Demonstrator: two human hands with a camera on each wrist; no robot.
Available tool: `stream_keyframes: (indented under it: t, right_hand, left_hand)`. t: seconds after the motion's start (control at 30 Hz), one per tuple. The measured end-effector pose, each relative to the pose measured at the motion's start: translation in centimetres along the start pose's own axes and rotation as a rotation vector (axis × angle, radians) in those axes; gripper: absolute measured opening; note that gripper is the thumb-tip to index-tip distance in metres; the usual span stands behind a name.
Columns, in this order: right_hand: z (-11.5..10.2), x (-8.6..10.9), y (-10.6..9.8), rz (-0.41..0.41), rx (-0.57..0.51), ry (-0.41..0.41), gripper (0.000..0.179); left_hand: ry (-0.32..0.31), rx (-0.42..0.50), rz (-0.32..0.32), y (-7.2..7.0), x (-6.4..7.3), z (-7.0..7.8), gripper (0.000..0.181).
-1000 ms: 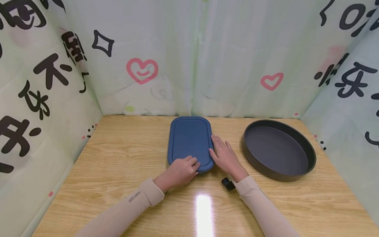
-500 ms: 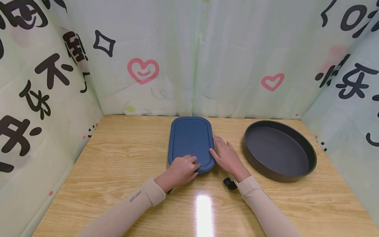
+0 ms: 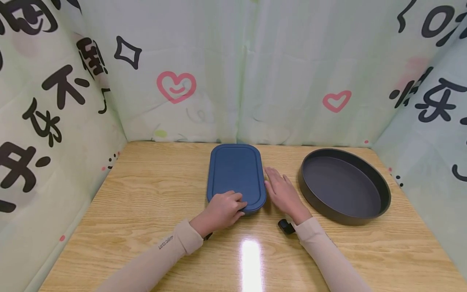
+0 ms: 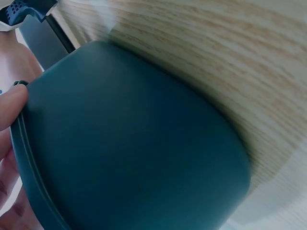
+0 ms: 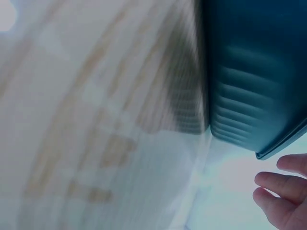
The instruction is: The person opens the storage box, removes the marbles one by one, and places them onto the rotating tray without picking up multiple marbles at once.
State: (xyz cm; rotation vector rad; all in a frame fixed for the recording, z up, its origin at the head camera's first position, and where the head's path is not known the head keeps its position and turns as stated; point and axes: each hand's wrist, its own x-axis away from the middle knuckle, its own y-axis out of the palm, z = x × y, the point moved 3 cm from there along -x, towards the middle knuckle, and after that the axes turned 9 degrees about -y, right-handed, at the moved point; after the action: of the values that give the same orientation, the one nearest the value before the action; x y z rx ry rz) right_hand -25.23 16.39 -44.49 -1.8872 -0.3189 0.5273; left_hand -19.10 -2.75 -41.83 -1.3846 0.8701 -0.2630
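Note:
A rectangular blue food container [image 4: 139, 139] stands on the wooden table under its blue lid [image 3: 235, 170]. My left hand [image 3: 220, 209] pinches the lid at its near edge. Its thumb [image 4: 12, 106] sits under the lid's rim, and the other fingers lie over the top in the left wrist view. Beside the container's right edge, my right hand [image 3: 284, 194] has its fingers straight and holds nothing. A small gap parts these fingertips [image 5: 271, 182] from the lid in the right wrist view. Ribbed grooves mark the container's side there. What is inside the container is hidden.
A large round dark grey pan [image 3: 341, 186] stands to the right of my right hand. Printed curtains [image 3: 204, 117] close off the table's back and both sides. A black wrist camera [image 3: 286, 226] hangs by the right sleeve.
My right hand has drawn a little to the right, off the container's edge. My left hand keeps its hold on the lid's near edge with hardly any movement.

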Motion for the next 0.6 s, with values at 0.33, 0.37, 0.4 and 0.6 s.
stream_keyframes:
  t: [0.33, 0.37, 0.4, 0.6]
  right_hand:
    - [0.19, 0.17, 0.01, 0.001, 0.036, -0.003, 0.049]
    - [0.20, 0.19, 0.03, 0.001, 0.044, -0.002, 0.049]
    - [0.20, 0.21, 0.03, 0.001, 0.050, -0.001, 0.049]
    - [0.09, 0.26, 0.00, 0.032, 0.055, 0.001, 0.049]
  left_hand:
    - [0.003, 0.026, 0.013, -0.11, 0.04, 0.04, 0.022]
    - [0.003, 0.030, 0.014, -0.15, 0.05, 0.05, 0.022]
    - [0.004, 0.032, 0.017, -0.19, 0.06, 0.06, 0.022]
    - [0.011, 0.032, 0.046, -0.51, 0.09, 0.15, 0.022]
